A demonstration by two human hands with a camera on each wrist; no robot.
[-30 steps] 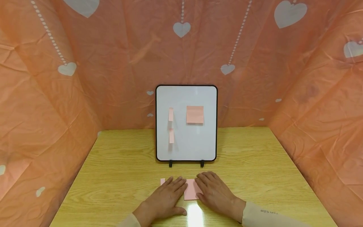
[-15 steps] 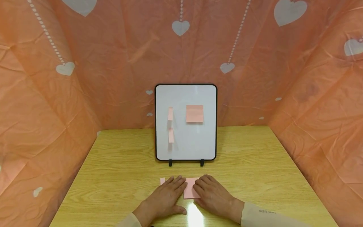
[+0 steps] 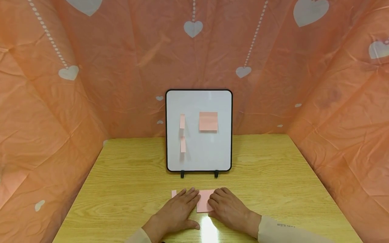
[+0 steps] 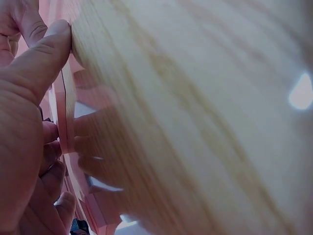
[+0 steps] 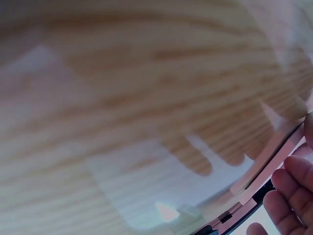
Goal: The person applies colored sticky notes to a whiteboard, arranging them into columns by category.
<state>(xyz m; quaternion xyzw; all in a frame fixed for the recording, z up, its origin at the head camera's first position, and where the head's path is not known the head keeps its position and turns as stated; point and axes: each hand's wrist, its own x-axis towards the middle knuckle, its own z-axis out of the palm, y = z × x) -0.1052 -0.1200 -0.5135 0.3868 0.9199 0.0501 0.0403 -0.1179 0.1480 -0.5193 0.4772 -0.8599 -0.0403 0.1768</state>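
A pink square sticky note pad (image 3: 203, 202) lies on the wooden table between the two hands. My left hand (image 3: 179, 206) rests with straight fingers at the pad's left side, its fingertips right at that edge. Beneath this hand shows the far end of a narrow pink sticky strip (image 3: 174, 193); the rest is covered. My right hand (image 3: 229, 206) curls its fingers over the pad's right part, thumb at the near right corner, gripping it there. The right wrist view shows these bent fingers (image 5: 293, 183) beside the pink edge. Under the right palm, the pad's right edge is hidden.
Behind the hands stands a whiteboard (image 3: 206, 158) in a black frame on two small feet (image 3: 216, 173). On it hang a square pink note (image 3: 208, 121) and two narrow strips, an upper strip (image 3: 182, 121) and a lower strip (image 3: 183, 144). An orange heart-print curtain (image 3: 136, 67) encloses the table.
My right hand has shifted slightly left, and its fingers have bent from nearly straight to curled over the pad. The left hand stays in place. The head view has tilted a little.
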